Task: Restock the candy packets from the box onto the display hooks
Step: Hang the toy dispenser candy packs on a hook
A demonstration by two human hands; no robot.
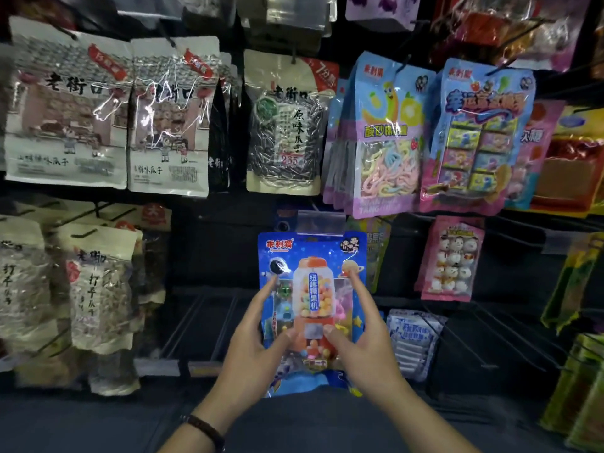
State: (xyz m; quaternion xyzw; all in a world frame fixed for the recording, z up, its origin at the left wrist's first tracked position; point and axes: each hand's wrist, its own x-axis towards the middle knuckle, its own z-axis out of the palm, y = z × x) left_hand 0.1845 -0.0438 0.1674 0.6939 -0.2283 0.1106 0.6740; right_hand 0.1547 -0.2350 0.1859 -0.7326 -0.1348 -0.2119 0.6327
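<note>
The dark display rack [209,250] carries hung seed bags [68,103] and candy packets [385,135].

A dark, almost black back panel [209,250] fills the view, fitted with horizontal rails and long wire hooks [225,325] that reach out toward the camera. Several hooks low in the middle and at the lower right [457,337] are bare. At the upper left hang 2 pale seed bags [68,103] printed with an old street scene, and beside them a clear-windowed bag of striped seeds [284,125]. More seed bags [101,289] hang at the lower left. A clear plastic tag holder [322,220] sits on a hook end at mid-height. The light is dim, with white glare streaking the glossy bag fronts.
</note>
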